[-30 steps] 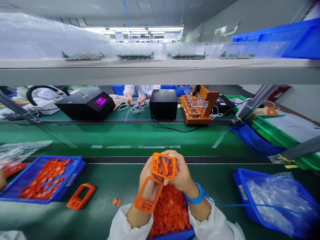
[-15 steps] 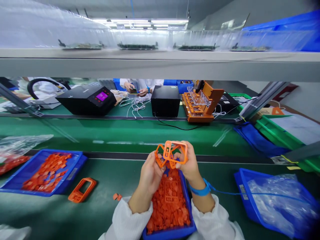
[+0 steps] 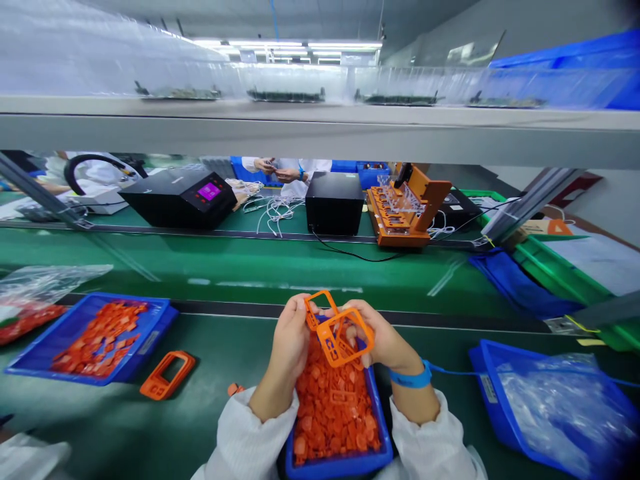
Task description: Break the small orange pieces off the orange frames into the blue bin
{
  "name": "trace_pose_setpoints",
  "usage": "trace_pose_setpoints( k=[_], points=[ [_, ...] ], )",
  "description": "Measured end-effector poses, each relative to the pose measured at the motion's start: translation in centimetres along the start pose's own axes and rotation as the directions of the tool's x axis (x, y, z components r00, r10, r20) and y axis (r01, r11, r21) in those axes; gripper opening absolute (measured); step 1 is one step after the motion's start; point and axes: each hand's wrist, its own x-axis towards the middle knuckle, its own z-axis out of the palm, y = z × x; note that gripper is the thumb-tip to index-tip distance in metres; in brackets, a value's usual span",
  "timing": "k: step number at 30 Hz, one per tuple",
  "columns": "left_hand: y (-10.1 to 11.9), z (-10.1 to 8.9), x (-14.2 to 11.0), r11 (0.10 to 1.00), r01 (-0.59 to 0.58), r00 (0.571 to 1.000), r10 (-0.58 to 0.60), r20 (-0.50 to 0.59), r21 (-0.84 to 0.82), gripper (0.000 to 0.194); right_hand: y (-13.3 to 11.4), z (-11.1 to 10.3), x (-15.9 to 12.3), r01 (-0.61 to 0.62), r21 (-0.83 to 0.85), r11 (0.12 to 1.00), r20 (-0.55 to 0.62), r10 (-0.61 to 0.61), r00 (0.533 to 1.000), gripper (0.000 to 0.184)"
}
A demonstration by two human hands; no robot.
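My left hand [image 3: 291, 337] grips an orange plastic frame [image 3: 327, 294] by its left end, tilted. My right hand [image 3: 383, 337] is closed around another orange plastic frame [image 3: 371, 340], which has a large window and small cutouts; at least one more frame seems to sit behind it, partly covered by the fingers. The frames overlap in view between the hands; I cannot tell whether they touch. Directly below is a blue bin [image 3: 384, 427] full of small orange plastic pieces [image 3: 335, 420]. A blue wrist strap [image 3: 411, 378] with a cord circles my right wrist.
At left lie a blue tray [image 3: 115, 375] of orange pieces, a lone orange housing [image 3: 167, 375] and a plastic bag [image 3: 40, 293]. Another blue bin [image 3: 493, 413] holding clear bags stands right. Beyond are black boxes [image 3: 335, 203], an orange fixture [image 3: 407, 207] and a co-worker's hands [image 3: 287, 175].
My hands have lowered slightly, and the frame in my right hand has moved down and tilted. The left-hand frame now sticks up higher, beside it. The view has shifted a little.
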Motion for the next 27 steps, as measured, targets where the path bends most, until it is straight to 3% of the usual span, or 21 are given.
trace_pose_setpoints(
  k=[9, 15, 18, 20, 23, 25, 27],
  points=[
    [0.2, 0.2, 0.0, 0.999, -0.045, 0.999, 0.045, -0.012, -0.021, 0.057, -1.1, 0.8, 0.6, -0.06, -0.141, 0.988, 0.198, 0.087, 0.976, 0.099],
    [1.5, -0.1, -0.3, 0.998, -0.044, 0.996, 0.041, 0.082, 0.036, 0.048, -0.4, 0.7, 0.4, -0.018, -0.096, 0.995, 0.177, 0.035, 0.984, 0.096],
    [2.4, -0.7, -0.8, 0.997, -0.067, 0.987, 0.059, 0.152, 0.043, 0.045, 0.1, 0.5, 0.2, 0.02, -0.03, 0.999, 0.073, -0.018, 0.997, 0.099],
    [2.8, -1.0, -1.4, 0.995, -0.095, 0.959, 0.085, 0.27, 0.026, 0.053, 0.2, 0.7, 0.1, 0.067, 0.027, 0.997, -0.023, -0.066, 0.998, 0.1],
    [3.1, -1.3, -2.2, 0.991, -0.127, 0.894, 0.1, 0.436, 0.032, 0.087, -0.2, 1.3, 0.2, 0.136, 0.131, 0.982, -0.086, -0.125, 0.988, 0.094],
    [3.0, -1.3, -2.6, 0.987, -0.156, 0.883, 0.12, 0.455, 0.044, 0.099, -0.4, 1.8, 0.3, 0.153, 0.186, 0.971, -0.076, -0.141, 0.987, 0.091],
    [3.0, -1.3, -2.8, 0.98, -0.19, 0.895, 0.145, 0.422, 0.066, 0.096, -0.3, 2.2, 0.5, 0.159, 0.205, 0.966, -0.055, -0.151, 0.987, 0.09]
  ],
)
